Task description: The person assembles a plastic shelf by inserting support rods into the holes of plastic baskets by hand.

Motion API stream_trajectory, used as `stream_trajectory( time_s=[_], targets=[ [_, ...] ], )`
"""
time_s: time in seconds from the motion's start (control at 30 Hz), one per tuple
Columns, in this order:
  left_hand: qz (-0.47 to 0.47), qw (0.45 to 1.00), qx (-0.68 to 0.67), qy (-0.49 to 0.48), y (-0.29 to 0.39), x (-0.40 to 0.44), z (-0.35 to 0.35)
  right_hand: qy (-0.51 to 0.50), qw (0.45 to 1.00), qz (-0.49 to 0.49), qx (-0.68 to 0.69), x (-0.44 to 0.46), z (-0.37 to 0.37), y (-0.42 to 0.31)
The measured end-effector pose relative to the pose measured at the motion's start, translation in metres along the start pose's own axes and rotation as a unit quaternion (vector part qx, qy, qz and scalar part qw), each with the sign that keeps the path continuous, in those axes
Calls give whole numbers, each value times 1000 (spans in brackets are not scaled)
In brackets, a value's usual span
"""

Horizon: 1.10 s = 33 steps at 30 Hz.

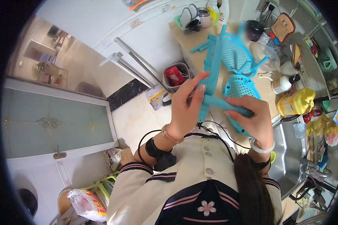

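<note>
Collar, nearest, below the frame. Left hand: my fingers close on the frame. Right hand: my fingers wrap the tube, its end against the frame beside my left thumb; whether seated, I cannot tell. Mesh pieces: two, right of the frame. Handling, I judge: brace near the contact, push straight.

The tan counter carries a perforated blue panel and, just nearer, a second panel, with short blue tubes to the left of the farther one. A jar stands at the far end; along the right, a white bottle stands beside a yellow jug.
</note>
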<state>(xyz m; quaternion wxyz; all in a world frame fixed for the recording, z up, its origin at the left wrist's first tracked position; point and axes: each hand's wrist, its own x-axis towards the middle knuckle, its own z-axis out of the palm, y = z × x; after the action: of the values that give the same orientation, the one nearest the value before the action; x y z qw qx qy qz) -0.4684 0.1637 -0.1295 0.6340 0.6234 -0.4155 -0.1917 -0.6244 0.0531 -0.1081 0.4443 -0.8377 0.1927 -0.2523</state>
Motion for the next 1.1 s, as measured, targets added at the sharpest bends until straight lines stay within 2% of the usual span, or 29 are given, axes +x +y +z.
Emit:
stream_trajectory(
  time_s=[0.17, 0.27, 0.37, 0.47, 0.57, 0.67, 0.77, 0.83, 0.9, 0.97, 1.03, 1.1],
  targets=[
    [-26, 999, -15, 28, 5, -9, -5, -15, 999, 19, 48, 0, 12, 3],
    [-20, 1000, -9, 14, -10, -14, -12, -55, 997, 42, 17, 9, 20, 5],
    [-97, 992, -75, 23, -37, -18, -23, -44, 998, 16, -28, 16, 44, 13],
    [-171, 976, -128, 33, -57, -27, -39, -108, 989, 68, -73, 29, 60, 7],
    [-106, 994, -29, 18, -72, -26, -58, -163, 982, 23, -89, 55, 77, 11],
    [-173, 978, -116, -27, -94, -8, -99, -140, 989, -37, 38, 84, 114, 35],
    [-217, 975, -29, -45, -124, 2, -154, -73, 980, 56, 175, 135, 140, 72],
    [-263, 963, -33, -38, -122, 15, -183, 42, 987, 158, 4, 176, 145, 132],
    [-294, 954, -41, -27, -132, 23, -212, 131, 941, 232, -208, 215, 149, 190],
    [-308, 950, -46, -8, -140, 36, -234, 198, 894, 238, -325, 235, 162, 261],
    [-311, 949, -58, 0, -146, 45, -253, 188, 881, 257, -349, 237, 168, 296],
    [-297, 952, -66, 0, -155, 55, -270, 187, 871, 263, -370, 245, 171, 301]
  ],
)
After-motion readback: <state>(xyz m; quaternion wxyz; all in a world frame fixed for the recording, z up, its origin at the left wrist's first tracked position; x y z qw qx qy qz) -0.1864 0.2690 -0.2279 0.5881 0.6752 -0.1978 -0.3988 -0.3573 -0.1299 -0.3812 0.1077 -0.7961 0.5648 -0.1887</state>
